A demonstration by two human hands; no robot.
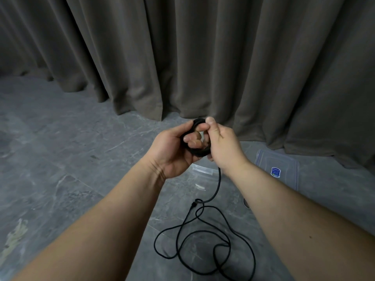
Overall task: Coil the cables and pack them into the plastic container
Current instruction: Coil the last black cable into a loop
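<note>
Holding the small black coil [197, 138] up over the floor [60, 159], the left hand [172, 153] has its fingers curled through the loops while the right hand [221, 147] pinches the top turn. One black cable [203, 240] only, as far as I can see, its loose tail dropping to a messy tangle below. It looks light and floppy (probably springs open if you let go), so grip across all the turns. One clear plastic container [203, 173] sits mostly hidden behind the hands, one lid [278, 171] beside it by the curtain [203, 57].

Loose cable [205, 238] tangle on floor [60, 159] before container [203, 171]
</note>
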